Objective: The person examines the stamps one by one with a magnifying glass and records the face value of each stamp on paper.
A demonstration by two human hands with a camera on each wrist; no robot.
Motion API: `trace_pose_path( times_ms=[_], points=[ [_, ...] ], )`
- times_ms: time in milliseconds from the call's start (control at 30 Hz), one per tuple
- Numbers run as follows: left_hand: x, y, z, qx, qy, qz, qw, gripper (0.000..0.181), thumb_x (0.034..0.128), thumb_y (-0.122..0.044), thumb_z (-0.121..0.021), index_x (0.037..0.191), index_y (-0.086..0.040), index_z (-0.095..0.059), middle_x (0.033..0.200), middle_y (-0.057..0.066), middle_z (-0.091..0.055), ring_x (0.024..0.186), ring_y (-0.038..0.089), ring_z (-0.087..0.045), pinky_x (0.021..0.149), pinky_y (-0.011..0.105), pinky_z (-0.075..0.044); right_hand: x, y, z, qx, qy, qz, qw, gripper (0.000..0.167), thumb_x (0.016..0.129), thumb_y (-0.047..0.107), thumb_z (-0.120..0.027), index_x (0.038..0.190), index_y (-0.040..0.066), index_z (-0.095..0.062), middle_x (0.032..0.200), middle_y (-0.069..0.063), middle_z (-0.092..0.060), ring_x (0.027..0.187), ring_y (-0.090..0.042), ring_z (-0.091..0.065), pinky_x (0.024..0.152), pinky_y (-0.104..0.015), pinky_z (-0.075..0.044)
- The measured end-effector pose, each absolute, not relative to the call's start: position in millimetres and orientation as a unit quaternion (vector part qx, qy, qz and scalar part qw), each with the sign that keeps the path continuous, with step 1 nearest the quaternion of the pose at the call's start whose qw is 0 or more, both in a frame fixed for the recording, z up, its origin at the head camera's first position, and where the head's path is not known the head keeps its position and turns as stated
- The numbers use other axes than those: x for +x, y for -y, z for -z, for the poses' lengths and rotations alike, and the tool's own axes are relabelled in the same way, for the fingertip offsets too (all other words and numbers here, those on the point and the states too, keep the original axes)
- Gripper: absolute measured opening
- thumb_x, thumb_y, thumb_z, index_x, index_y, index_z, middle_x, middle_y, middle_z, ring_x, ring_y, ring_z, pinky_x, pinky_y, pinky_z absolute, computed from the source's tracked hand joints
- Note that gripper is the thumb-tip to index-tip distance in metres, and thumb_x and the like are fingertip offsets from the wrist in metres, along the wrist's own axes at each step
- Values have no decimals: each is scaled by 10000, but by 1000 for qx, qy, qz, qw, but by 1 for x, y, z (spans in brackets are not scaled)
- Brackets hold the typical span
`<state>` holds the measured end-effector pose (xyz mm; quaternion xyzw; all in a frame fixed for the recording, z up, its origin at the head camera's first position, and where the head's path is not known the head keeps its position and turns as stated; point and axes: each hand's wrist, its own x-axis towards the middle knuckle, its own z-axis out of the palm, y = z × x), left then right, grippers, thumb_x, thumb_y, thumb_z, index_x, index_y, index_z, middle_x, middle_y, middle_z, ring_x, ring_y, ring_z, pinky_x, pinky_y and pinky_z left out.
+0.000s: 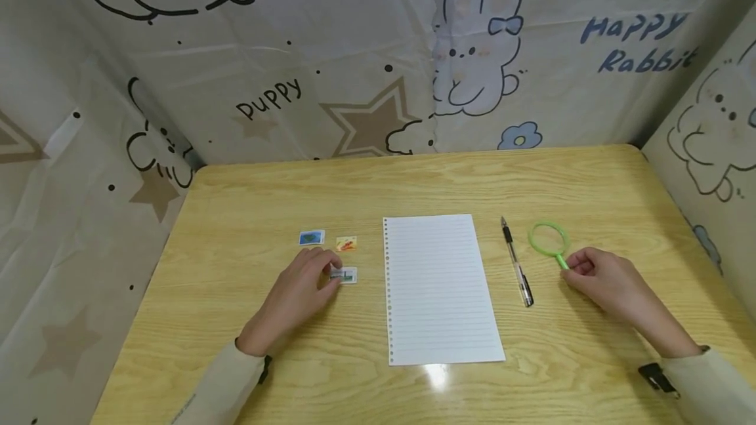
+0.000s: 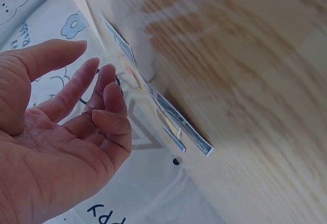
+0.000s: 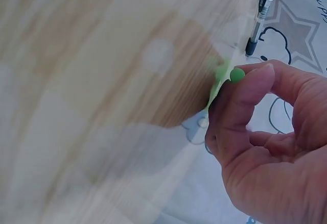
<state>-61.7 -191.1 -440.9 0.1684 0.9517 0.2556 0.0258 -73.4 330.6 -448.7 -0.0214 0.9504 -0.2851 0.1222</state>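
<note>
My left hand [image 1: 302,284] hovers at a small white-edged postage stamp [image 1: 350,275] with a green picture, covering its left end. In the left wrist view, the thumb and loosely bent fingers stand apart with nothing between them. Just beyond lie a blue stamp [image 1: 312,237] and a yellow stamp with red marks [image 1: 346,243]. Over on the right, my right hand [image 1: 611,281] pinches the handle of a light green magnifying glass [image 1: 560,259] between thumb and index finger. The round handle end [image 3: 237,74] shows at those fingertips in the right wrist view; the lens is blurred there.
A lined sheet of paper [image 1: 440,290] with punched holes lies mid-table. Between it and the magnifying glass is a black-capped clear pen [image 1: 516,264]. The wooden table [image 1: 283,195] meets a printed cloth backdrop [image 1: 354,51] behind and at both sides.
</note>
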Motion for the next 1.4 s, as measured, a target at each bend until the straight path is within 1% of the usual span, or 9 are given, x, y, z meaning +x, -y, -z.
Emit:
trace_pose_path(
  times_ms=[167,367,467,567,700,867,967,1167,1400],
  points=[
    [-62,189,442,170,-951,-257,29,141,964,-65,-820,1063,-73,-720,930,14,-597,924,227,-522,769,390,-482,-72,-326,448,-17,-939,318,128,329,1065,234,-720,1182,-69,-666,984,-78,-693,849,-177,-626,672,-289,-492],
    [-60,187,444,174,-951,-253,26,134,961,-63,-824,1050,-81,-724,898,2,-575,894,204,-495,726,356,-452,-70,-313,443,-29,-886,426,178,304,1081,162,-698,1245,-84,-630,979,-84,-650,757,-147,-595,627,-294,-512],
    [-60,186,444,178,-951,-251,17,139,953,-53,-831,1039,-75,-724,884,3,-568,881,202,-493,716,352,-447,-69,-305,438,-36,-869,455,191,297,1078,144,-697,1254,-82,-620,973,-89,-633,742,-151,-573,619,-295,-507],
    [-60,186,445,182,-952,-247,11,140,950,-43,-832,1036,-72,-725,879,5,-565,881,205,-498,717,355,-451,-68,-297,431,-47,-864,463,192,281,1075,126,-692,1250,-83,-624,980,-92,-631,769,-149,-578,635,-288,-509],
    [-60,187,446,179,-953,-244,16,128,960,-45,-823,1043,-70,-728,880,1,-564,887,206,-498,720,356,-454,-69,-285,422,-65,-856,476,191,260,1074,107,-686,1240,-84,-628,994,-105,-638,811,-148,-594,662,-286,-524],
    [-61,186,448,182,-952,-244,19,122,968,-60,-817,1051,-67,-727,889,-3,-570,889,202,-497,728,361,-453,-71,-270,412,-81,-845,490,197,260,1072,120,-702,1234,-72,-635,1011,-108,-643,862,-157,-612,706,-288,-544],
    [-62,185,449,183,-952,-245,21,112,974,-58,-807,1050,-67,-725,900,-6,-581,892,201,-500,726,363,-456,-74,-260,408,-88,-843,492,200,257,1064,122,-713,1224,-66,-642,995,-102,-647,863,-161,-617,711,-289,-547],
    [-63,184,451,175,-952,-249,33,102,988,-58,-790,1059,-76,-718,918,-14,-591,888,203,-508,697,366,-464,-78,-238,404,-108,-832,504,205,223,1045,78,-717,1189,-77,-647,960,-98,-647,849,-165,-615,701,-278,-542],
    [-64,184,451,171,-953,-249,34,98,988,-54,-780,1055,-75,-711,918,-15,-597,896,216,-524,693,378,-477,-84,-212,402,-144,-835,490,203,187,998,103,-762,1122,-8,-679,939,-58,-643,855,-181,-602,718,-257,-523]
  ],
)
